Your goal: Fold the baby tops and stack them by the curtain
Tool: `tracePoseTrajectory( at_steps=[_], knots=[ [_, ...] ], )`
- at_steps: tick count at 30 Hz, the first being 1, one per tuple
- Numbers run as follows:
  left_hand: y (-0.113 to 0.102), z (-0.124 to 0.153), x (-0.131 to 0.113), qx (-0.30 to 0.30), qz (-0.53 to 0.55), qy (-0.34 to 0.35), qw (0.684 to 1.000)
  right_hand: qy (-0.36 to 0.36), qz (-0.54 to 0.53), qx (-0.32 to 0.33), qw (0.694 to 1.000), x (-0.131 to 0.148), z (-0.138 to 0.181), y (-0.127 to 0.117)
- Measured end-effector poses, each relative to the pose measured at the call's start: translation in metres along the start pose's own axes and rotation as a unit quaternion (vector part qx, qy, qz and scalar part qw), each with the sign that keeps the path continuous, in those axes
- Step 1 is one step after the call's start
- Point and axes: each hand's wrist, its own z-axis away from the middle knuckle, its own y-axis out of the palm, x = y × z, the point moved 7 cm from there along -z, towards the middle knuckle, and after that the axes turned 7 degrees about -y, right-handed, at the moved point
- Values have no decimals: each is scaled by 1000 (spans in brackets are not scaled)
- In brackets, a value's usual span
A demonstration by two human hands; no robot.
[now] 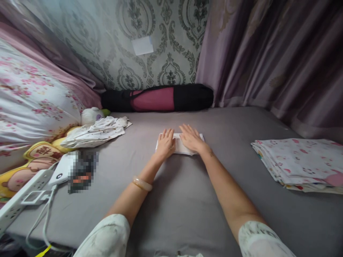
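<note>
A small folded white cloth (180, 147) lies in the middle of the grey bed sheet (187, 200). My left hand (166, 143) rests flat on its left part, fingers stretched out and slightly apart. My right hand (190, 137) lies flat on its right part, fingers spread forward. Both palms press down on the cloth and neither hand grips anything. A pale bangle (142, 184) sits on my left wrist.
A stack of folded patterned cloths (300, 162) lies at the right. A crumpled white garment (98, 131) lies at the left beside floral bedding (34, 100). A power strip (18, 200), a white charger (63, 170) and cables sit front left. A black and pink roll (158, 98) lies against the wall.
</note>
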Motion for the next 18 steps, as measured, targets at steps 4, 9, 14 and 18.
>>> tracePoseTrajectory(
  at_steps=[4, 9, 14, 18],
  knots=[
    [22, -3, -10, 42, -12, -18, 999, 2, 46, 33, 998, 13, 5, 29],
    [32, -4, -6, 16, -41, -3, 999, 0, 62, 32, 998, 9, 7, 40],
    [36, -5, -3, -2, -60, 24, 998, -4, 64, 34, 997, 7, 8, 44],
    [38, -7, -2, 7, -56, 25, 998, 5, 68, 35, 997, 6, 9, 45]
  ],
)
